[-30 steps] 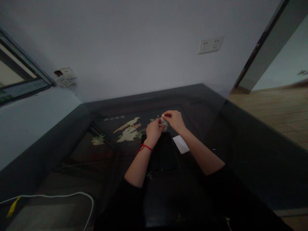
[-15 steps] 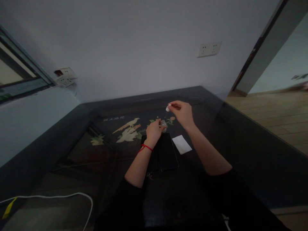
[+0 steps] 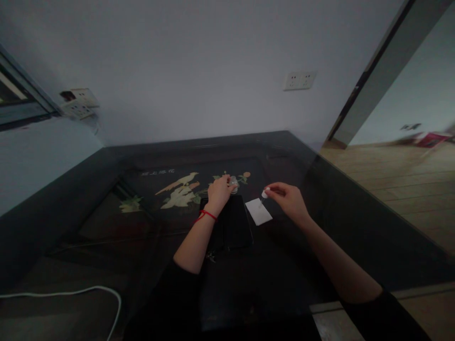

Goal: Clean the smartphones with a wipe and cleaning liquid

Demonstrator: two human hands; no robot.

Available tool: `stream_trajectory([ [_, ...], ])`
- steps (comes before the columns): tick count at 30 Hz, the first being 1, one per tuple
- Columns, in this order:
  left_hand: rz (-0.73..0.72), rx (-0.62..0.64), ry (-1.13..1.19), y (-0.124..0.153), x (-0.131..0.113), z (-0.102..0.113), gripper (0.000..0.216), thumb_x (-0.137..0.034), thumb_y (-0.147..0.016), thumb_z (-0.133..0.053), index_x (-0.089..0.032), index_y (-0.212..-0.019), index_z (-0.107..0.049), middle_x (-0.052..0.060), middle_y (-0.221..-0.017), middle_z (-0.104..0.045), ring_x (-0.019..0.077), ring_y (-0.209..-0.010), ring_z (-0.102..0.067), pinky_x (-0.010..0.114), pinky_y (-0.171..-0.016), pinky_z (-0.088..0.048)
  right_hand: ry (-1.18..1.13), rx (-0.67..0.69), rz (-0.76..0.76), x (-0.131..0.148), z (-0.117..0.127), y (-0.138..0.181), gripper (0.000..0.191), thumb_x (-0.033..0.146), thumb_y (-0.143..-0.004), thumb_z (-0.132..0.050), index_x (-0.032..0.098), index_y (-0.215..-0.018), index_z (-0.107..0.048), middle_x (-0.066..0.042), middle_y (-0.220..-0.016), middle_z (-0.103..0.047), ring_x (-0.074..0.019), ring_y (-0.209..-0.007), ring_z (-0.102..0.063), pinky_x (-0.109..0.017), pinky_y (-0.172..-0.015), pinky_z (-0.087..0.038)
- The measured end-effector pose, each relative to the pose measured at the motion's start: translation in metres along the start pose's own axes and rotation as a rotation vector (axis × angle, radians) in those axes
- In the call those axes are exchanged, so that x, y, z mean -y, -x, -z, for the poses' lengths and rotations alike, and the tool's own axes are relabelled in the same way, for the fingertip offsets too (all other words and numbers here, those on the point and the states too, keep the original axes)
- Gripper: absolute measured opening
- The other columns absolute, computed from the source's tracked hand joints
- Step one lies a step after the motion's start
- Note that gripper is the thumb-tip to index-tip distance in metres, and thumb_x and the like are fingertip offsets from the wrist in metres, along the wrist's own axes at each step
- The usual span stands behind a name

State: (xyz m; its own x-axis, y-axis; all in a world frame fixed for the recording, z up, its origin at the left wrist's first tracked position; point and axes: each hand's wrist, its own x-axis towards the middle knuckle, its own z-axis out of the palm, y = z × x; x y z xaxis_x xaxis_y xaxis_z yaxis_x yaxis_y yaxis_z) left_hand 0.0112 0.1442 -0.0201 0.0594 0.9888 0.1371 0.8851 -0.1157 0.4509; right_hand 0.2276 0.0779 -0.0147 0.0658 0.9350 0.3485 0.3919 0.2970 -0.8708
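My left hand (image 3: 218, 191), with a red string at the wrist, is closed around a small clear bottle (image 3: 233, 182) standing on the dark table (image 3: 320, 213). My right hand (image 3: 288, 198) pinches a small white-topped dropper cap (image 3: 264, 194), held just above a white paper square (image 3: 259, 211) lying on the table. A black flat case (image 3: 232, 222) lies between my forearms, below the left hand.
The table top bears an inlaid bird-and-flower picture (image 3: 181, 187). A white cable (image 3: 103, 296) curves across the near left. Wall sockets (image 3: 299, 80) sit on the wall ahead, more sockets (image 3: 76, 105) at left. A doorway with wooden floor (image 3: 391, 175) opens at right.
My right hand lifted the white cap off the bottle, then carried it right and down over the white paper. The left hand stayed on the bottle. The view shifted slightly.
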Motion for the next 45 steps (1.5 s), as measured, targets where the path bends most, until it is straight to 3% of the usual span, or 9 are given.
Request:
stream_trajectory([
  [22, -0.007, -0.009, -0.038, 0.000, 0.001, 0.001, 0.029, -0.040, -0.083, -0.063, -0.023, -0.106, -0.063, 0.005, -0.102, -0.072, 0.0207, -0.096, -0.066, 0.029, -0.079, -0.048, 0.096, 0.020, 0.022, 0.006, -0.007, 0.009, 0.016, 0.035, -0.074, -0.064, 0.020, -0.073, -0.071, -0.003, -0.072, -0.073, -0.0190, -0.068, -0.069, -0.031, -0.067, -0.053],
  [32, 0.002, -0.005, -0.025, 0.000, 0.000, 0.001, 0.029, -0.039, -0.082, -0.064, -0.023, -0.106, -0.063, 0.005, -0.103, -0.072, 0.0210, -0.097, -0.066, 0.028, -0.079, -0.047, 0.019, -0.044, 0.021, -0.001, -0.006, 0.006, 0.022, 0.039, -0.072, -0.067, 0.019, -0.079, -0.073, -0.006, -0.078, -0.075, -0.0226, -0.072, -0.072, -0.036, -0.071, -0.057],
  [38, 0.016, 0.001, 0.003, 0.000, -0.002, 0.000, 0.025, -0.038, -0.082, -0.065, -0.024, -0.102, -0.063, 0.004, -0.099, -0.073, 0.0197, -0.095, -0.067, 0.027, -0.076, -0.047, -0.049, -0.163, 0.086, 0.020, -0.001, -0.024, 0.024, 0.040, -0.075, -0.066, 0.018, -0.086, -0.072, -0.008, -0.085, -0.076, -0.0239, -0.077, -0.072, -0.039, -0.075, -0.058],
  [42, 0.025, 0.010, 0.006, 0.001, -0.004, 0.001, 0.024, -0.037, -0.082, -0.064, -0.023, -0.102, -0.063, 0.004, -0.098, -0.073, 0.0197, -0.094, -0.067, 0.027, -0.075, -0.047, -0.066, -0.194, 0.166, 0.038, -0.025, -0.056, 0.025, 0.039, -0.078, -0.064, 0.018, -0.089, -0.071, -0.009, -0.092, -0.075, -0.0230, -0.084, -0.071, -0.037, -0.081, -0.056],
  [45, 0.019, 0.011, 0.000, 0.002, -0.005, 0.002, 0.024, -0.037, -0.082, -0.065, -0.023, -0.102, -0.063, 0.005, -0.100, -0.072, 0.0197, -0.096, -0.066, 0.027, -0.076, -0.046, -0.048, -0.181, 0.201, 0.042, -0.050, -0.071, 0.023, 0.037, -0.077, -0.064, 0.018, -0.086, -0.071, -0.008, -0.086, -0.075, -0.0220, -0.079, -0.071, -0.036, -0.078, -0.056],
])
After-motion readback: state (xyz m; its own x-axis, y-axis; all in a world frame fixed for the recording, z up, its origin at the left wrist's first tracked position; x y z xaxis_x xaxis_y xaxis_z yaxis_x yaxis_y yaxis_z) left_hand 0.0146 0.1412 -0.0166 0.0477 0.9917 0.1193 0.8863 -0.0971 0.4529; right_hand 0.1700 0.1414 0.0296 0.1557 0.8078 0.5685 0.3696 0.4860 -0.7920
